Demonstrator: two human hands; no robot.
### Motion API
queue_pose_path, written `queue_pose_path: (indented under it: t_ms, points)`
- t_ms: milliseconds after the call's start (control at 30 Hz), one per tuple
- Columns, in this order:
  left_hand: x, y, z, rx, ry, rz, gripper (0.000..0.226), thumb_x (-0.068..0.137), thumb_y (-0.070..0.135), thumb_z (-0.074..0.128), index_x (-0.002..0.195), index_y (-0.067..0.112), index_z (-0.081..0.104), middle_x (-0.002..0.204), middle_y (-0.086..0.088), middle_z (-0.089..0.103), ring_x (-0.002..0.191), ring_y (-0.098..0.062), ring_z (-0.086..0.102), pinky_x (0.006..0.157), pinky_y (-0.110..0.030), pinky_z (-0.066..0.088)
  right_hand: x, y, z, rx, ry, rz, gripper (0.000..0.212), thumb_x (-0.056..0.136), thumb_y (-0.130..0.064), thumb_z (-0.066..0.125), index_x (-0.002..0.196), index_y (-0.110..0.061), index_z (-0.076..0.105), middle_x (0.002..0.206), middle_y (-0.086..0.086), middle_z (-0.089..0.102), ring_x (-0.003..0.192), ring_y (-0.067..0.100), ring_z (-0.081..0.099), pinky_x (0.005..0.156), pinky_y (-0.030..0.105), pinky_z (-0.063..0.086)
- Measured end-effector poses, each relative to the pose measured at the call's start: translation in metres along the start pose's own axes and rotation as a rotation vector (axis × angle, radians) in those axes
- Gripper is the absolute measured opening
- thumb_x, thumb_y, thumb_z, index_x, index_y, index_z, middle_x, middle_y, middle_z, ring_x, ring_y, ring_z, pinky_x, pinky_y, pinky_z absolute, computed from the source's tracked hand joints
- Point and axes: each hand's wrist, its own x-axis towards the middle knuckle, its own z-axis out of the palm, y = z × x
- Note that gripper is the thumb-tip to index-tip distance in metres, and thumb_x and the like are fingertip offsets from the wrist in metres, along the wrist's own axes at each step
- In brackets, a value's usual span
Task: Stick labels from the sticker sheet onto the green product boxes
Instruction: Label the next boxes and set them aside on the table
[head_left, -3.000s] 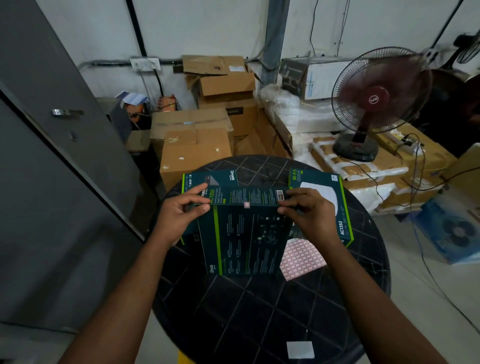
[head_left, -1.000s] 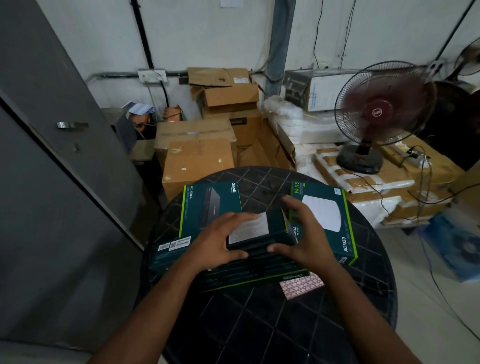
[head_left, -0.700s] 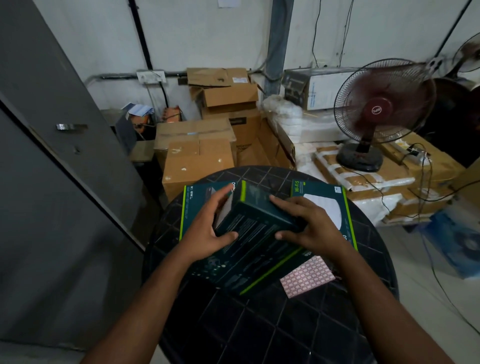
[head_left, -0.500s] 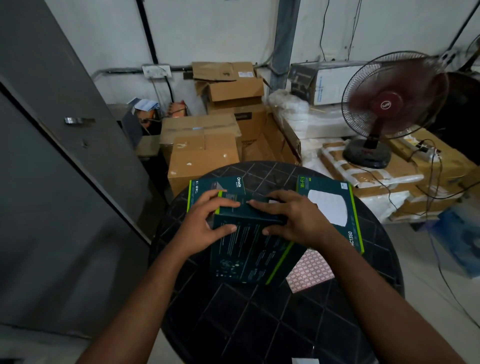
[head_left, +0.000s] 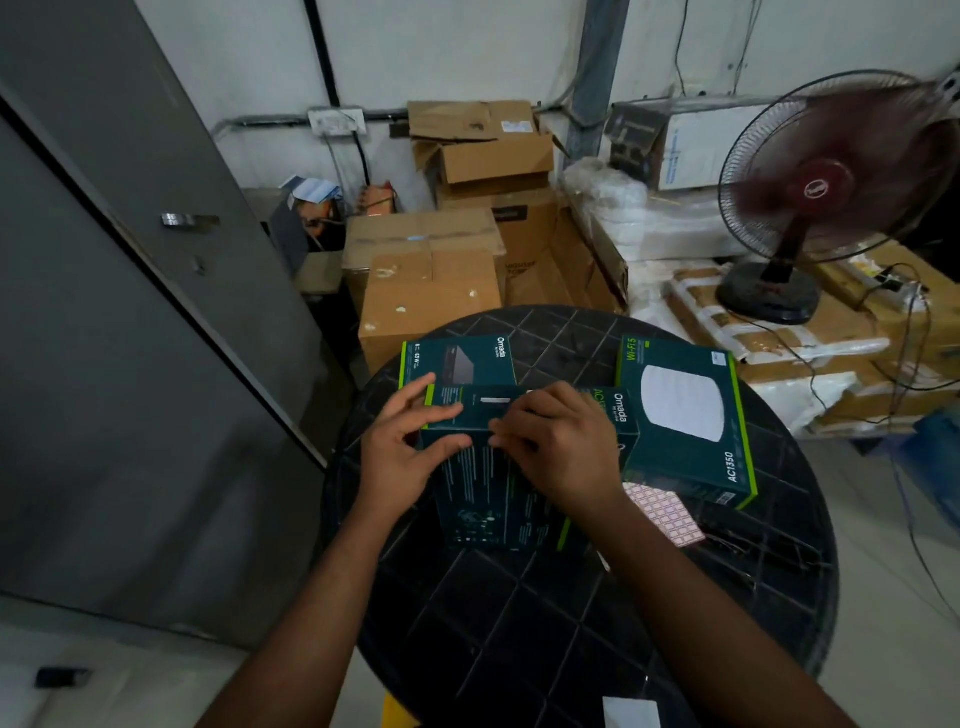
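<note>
At the near rim of the round black table (head_left: 545, 623), a small white slip (head_left: 630, 713) is seen lying flat, with a broad stretch of bare lattice top between it and the work further in. Past that stretch, the middle green box (head_left: 493, 499) is held on the tabletop by both hands: its far upper edge is gripped by the left hand (head_left: 402, 457), thumb on the near face and fingers curled over the top, and the same edge is pinched by the right hand (head_left: 563, 447), fingertips meeting those of the left just below a small pale label (head_left: 495, 400) on the top face. Just right of the right wrist, the pink sticker sheet (head_left: 665, 517) is laid flat, its far corner tucked under the right-hand green box (head_left: 685, 415), which is lying face up and reaching near the table's right edge. A third green box (head_left: 460, 361) is placed behind the left hand, its left corner close to the table's left rim. Between the two rear boxes a strip of bare table is left open up to the far rim. Beyond the rim, stacked cardboard cartons (head_left: 431, 306) are pressed close to the table, a grey door (head_left: 130, 312) is shown on the left, and a standing fan (head_left: 831, 176) is set on wrapped bundles to the right.
</note>
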Motion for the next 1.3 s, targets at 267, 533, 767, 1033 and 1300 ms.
queue_pose_path:
  t_ms: [267,533,767,1033,1300]
  points:
    - [-0.006,0.006,0.006,0.148,0.002,-0.024,0.029,0.085,0.031,0.076,0.112,0.036,0.071,0.151,0.007,0.048,0.14,-0.008,0.043,0.111,-0.029,0.039,-0.052,0.06,-0.054,0.145,0.163,0.319,0.017,0.079,-0.014,0.083,0.096,-0.014,0.082,0.096,0.001,0.068,0.092,0.012,0.06,0.08,0.018,0.049]
    - [-0.027,0.042,0.074,0.944,-0.227,0.357,0.061,0.098,0.039,0.049,0.154,0.02,0.034,0.162,-0.004,0.033,0.151,-0.024,0.024,0.124,-0.046,0.015,-0.066,0.06,-0.054,0.292,0.233,0.405,0.025,0.082,0.003,0.078,0.103,-0.01,0.079,0.106,-0.003,0.073,0.103,-0.005,0.067,0.091,0.015,0.053]
    - [-0.016,0.05,0.117,1.117,-0.336,0.281,0.097,0.086,0.052,0.063,0.159,0.037,0.002,0.168,-0.008,0.009,0.155,-0.032,0.008,0.121,-0.06,0.005,-0.137,0.072,-0.023,0.5,-0.058,0.71,0.052,0.091,-0.003,0.068,0.14,-0.018,0.056,0.129,0.0,0.068,0.119,0.008,0.065,0.101,0.029,0.054]
    - [-0.005,0.042,0.121,1.225,-0.336,0.296,0.106,0.078,0.058,0.073,0.159,0.032,0.01,0.164,-0.013,0.019,0.152,-0.036,0.016,0.119,-0.061,0.007,-0.223,0.144,0.055,-0.049,-0.984,0.733,0.089,0.097,-0.052,0.052,0.162,-0.015,0.002,0.17,0.013,0.002,0.156,0.032,0.004,0.125,0.054,0.012]
    - [-0.001,0.039,0.123,1.195,-0.264,0.301,0.091,0.081,0.061,0.069,0.155,0.03,0.025,0.16,-0.013,0.028,0.149,-0.036,0.022,0.119,-0.059,0.01,-0.255,0.13,0.049,-0.142,-0.96,0.716,0.085,0.088,-0.06,0.056,0.156,-0.023,0.021,0.164,0.009,0.016,0.149,0.033,0.018,0.117,0.067,0.017]
